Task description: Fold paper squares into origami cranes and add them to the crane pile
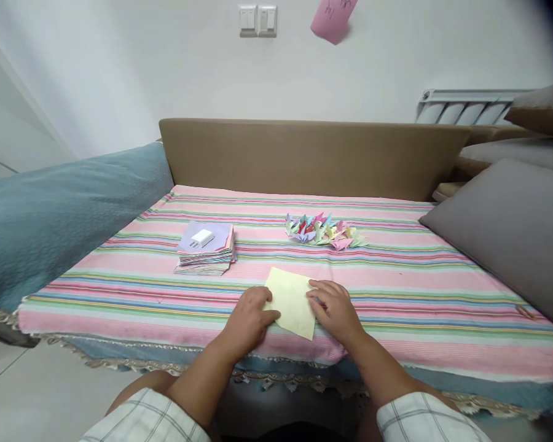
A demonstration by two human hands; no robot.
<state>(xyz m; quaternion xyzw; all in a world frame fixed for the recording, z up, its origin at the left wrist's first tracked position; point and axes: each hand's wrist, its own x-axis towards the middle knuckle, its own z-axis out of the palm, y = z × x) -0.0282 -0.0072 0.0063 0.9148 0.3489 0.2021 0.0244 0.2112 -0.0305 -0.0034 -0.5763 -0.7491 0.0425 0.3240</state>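
A pale yellow square of paper [291,301] lies flat on the striped cloth [396,294] near the front edge. My left hand [251,319] rests at the sheet's left corner, fingers curled with the tips pressing on it. My right hand [334,307] lies on its right corner, fingers bent and pressing down. Neither hand lifts the sheet. Farther back on the left sits a stack of coloured paper squares [207,255] with a small white charger [201,237] on top. A heap of several small folded paper cranes [322,230] lies at the back centre.
A teal blanket [59,215] covers the left arm of the sofa. Grey cushions [511,239] lean at the right. A brown backrest [313,156] runs behind the cloth. On the wall hang a light switch [258,20] and a pink note [332,17]; a radiator [461,107] stands at right.
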